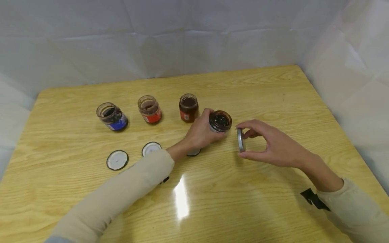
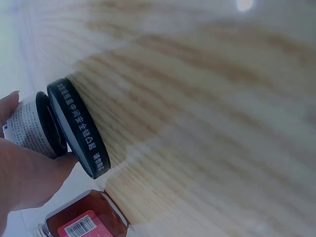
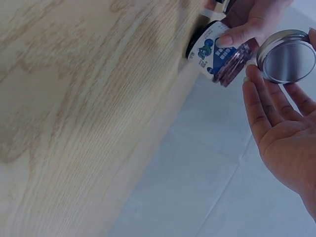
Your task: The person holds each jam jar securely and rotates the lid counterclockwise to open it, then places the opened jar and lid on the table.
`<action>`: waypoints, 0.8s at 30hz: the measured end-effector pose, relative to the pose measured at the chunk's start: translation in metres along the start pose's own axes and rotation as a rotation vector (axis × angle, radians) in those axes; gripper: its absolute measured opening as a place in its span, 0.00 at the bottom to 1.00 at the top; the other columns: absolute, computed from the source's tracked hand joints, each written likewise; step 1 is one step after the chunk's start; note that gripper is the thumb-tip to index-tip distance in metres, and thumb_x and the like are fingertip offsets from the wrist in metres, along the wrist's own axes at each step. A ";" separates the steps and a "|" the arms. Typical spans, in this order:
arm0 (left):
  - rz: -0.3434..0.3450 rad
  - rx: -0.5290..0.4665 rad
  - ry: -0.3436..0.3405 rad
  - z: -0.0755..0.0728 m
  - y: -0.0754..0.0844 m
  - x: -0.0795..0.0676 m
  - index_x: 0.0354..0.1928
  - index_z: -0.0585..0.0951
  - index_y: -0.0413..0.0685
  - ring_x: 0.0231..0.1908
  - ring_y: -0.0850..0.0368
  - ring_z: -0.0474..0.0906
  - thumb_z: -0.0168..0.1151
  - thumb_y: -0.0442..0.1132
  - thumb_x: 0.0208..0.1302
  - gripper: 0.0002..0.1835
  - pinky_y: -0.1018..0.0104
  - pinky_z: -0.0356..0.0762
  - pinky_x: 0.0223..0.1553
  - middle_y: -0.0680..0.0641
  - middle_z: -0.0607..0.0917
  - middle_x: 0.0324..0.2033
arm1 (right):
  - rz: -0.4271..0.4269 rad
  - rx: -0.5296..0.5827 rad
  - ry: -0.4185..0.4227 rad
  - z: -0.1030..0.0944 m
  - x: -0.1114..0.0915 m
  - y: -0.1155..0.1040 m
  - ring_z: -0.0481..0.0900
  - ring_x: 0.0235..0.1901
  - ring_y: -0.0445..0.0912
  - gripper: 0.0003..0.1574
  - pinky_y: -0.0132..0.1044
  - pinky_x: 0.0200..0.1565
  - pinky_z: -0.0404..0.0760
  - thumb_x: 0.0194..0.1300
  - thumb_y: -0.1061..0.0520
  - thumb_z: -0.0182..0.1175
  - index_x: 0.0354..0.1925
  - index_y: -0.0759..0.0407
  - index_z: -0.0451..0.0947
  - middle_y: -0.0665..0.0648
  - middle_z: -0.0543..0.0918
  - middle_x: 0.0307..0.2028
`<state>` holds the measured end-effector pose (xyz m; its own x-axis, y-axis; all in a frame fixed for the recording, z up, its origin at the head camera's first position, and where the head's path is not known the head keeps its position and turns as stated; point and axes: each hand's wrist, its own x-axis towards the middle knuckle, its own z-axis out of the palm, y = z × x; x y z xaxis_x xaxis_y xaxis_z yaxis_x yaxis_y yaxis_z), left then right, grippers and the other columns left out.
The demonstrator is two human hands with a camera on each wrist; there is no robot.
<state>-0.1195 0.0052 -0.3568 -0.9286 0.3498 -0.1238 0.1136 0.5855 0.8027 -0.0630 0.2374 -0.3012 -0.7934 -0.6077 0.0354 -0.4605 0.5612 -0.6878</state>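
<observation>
My left hand [image 1: 202,130] grips an open glass jar [image 1: 220,121] of dark jam around its side. In the right wrist view its label [image 3: 212,49] is white and blue with berries printed on it. Just to the right, my right hand [image 1: 273,145] pinches a round metal lid [image 1: 240,140] between thumb and fingers. That lid stands on its edge in the grip, apart from the jar, and its flat face shows in the right wrist view. Beneath the left forearm lies a black-rimmed lid [image 1: 193,152], partly hidden; its printed rim [image 2: 81,128] fills part of the left wrist view.
Left of the held jar stand three open jars: a blue-labelled jar [image 1: 118,122], a red-labelled jar [image 1: 153,115] and a dark brown jar [image 1: 189,109]. Two lids, a left lid [image 1: 117,160] and a middle lid [image 1: 151,147], lie on the wooden table [image 1: 212,202].
</observation>
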 end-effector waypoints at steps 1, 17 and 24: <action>-0.002 0.005 0.003 0.000 0.000 0.001 0.65 0.60 0.43 0.49 0.50 0.75 0.74 0.48 0.51 0.44 0.59 0.74 0.50 0.41 0.77 0.52 | 0.004 -0.001 0.000 0.000 0.000 0.000 0.76 0.50 0.45 0.39 0.51 0.50 0.75 0.57 0.46 0.69 0.64 0.45 0.66 0.47 0.72 0.57; 0.019 0.100 0.032 0.005 0.002 0.021 0.64 0.61 0.42 0.51 0.49 0.75 0.74 0.49 0.50 0.44 0.58 0.73 0.52 0.40 0.77 0.53 | -0.005 -0.021 0.010 0.002 -0.003 0.004 0.76 0.49 0.44 0.38 0.49 0.50 0.75 0.57 0.46 0.69 0.63 0.47 0.67 0.46 0.72 0.56; 0.020 0.090 0.028 0.006 0.005 0.031 0.64 0.60 0.42 0.54 0.49 0.73 0.73 0.49 0.52 0.43 0.59 0.71 0.54 0.41 0.75 0.55 | -0.002 -0.027 0.006 0.001 -0.002 0.001 0.76 0.49 0.44 0.37 0.49 0.50 0.75 0.58 0.46 0.69 0.63 0.47 0.67 0.46 0.73 0.56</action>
<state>-0.1459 0.0231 -0.3604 -0.9351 0.3423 -0.0916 0.1617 0.6423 0.7492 -0.0617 0.2390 -0.3028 -0.7949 -0.6054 0.0406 -0.4721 0.5750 -0.6682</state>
